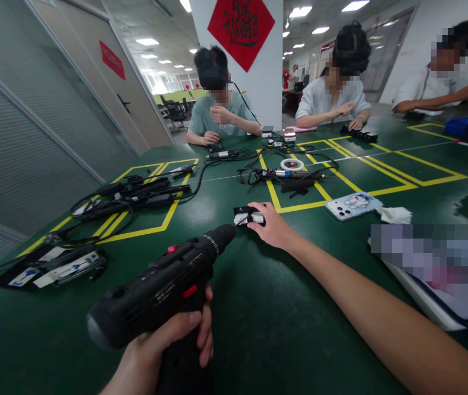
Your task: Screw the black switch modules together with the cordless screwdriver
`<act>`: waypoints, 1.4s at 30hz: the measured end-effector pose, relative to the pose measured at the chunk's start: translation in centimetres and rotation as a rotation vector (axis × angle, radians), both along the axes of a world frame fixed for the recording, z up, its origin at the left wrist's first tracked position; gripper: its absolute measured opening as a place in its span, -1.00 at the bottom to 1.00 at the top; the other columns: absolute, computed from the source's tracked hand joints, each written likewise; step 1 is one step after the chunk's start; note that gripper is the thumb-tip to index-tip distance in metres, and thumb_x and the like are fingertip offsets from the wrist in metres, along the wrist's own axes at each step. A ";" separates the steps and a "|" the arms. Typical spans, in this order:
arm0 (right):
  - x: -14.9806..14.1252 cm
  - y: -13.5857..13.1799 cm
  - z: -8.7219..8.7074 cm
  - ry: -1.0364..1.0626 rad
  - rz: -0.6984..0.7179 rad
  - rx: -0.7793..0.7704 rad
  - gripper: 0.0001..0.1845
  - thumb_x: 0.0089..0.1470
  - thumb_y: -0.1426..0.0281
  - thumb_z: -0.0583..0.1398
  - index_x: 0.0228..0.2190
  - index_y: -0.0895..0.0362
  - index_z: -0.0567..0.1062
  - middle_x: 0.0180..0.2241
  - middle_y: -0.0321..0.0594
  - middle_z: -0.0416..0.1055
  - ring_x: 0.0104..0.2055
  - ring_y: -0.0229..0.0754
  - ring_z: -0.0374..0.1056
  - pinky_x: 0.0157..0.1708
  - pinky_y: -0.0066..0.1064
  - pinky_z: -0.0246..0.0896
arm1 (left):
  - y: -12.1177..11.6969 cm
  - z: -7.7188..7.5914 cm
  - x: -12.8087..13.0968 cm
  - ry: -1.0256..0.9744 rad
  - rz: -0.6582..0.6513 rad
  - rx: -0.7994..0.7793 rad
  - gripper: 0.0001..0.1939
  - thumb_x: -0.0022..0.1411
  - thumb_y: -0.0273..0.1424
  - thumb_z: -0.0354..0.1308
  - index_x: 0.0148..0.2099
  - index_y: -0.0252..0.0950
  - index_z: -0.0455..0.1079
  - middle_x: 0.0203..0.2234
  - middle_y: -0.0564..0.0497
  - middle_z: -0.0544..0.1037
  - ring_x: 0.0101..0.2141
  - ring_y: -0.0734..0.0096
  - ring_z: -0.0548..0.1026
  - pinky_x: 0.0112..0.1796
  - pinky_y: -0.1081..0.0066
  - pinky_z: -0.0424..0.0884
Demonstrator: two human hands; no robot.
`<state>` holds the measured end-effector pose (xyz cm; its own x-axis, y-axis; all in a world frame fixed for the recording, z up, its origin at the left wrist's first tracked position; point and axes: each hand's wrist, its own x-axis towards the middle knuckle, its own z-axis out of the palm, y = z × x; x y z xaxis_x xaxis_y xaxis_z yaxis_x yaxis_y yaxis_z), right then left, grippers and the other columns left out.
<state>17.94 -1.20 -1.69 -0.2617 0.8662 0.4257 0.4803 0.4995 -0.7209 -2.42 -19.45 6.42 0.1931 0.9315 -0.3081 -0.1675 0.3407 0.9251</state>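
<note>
Just outside yellow tape point(303, 208), right fingers point(263, 209) on black-and-white piece point(250, 217)

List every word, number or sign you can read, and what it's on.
No text reads with certainty.
Red diamond sign: large dark characters, too stylised to read surely.
Drill: numbers and label too small.
Red door sign: too blurred.
Green shirt: lettering too blurred.

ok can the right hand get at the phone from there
Likely yes: nothing stands between the right hand and the phone on the table, though that hand is holding a small black-and-white part.
</note>
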 end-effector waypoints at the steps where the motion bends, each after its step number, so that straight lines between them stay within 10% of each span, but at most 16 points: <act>1: 0.0 0.0 0.0 0.001 0.003 0.001 -0.47 0.01 0.39 0.22 0.04 0.02 0.27 -0.04 -0.13 0.18 0.01 -0.14 0.23 0.05 -0.21 0.12 | 0.0 0.0 0.0 0.004 0.007 0.000 -0.78 0.16 -0.41 -0.02 -0.11 -0.27 0.17 -0.66 0.08 0.35 -0.66 0.28 0.35 -0.54 0.23 0.32; 42: 0.0 -0.2 0.2 -0.003 0.009 -0.022 -0.48 0.04 0.41 0.19 0.06 0.03 0.25 -0.02 -0.12 0.16 0.00 -0.15 0.24 0.07 -0.21 0.11 | 0.2 -0.1 -0.5 -0.019 -0.030 -0.056 -0.76 0.13 -0.36 0.05 -0.14 -0.31 0.26 -0.63 0.05 0.37 -0.62 0.31 0.38 -0.46 0.26 0.32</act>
<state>17.96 -1.41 -1.52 -0.2710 0.8728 0.4060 0.4776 0.4881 -0.7305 -2.96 -19.30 6.28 0.2268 0.9068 -0.3554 -0.1742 0.3968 0.9012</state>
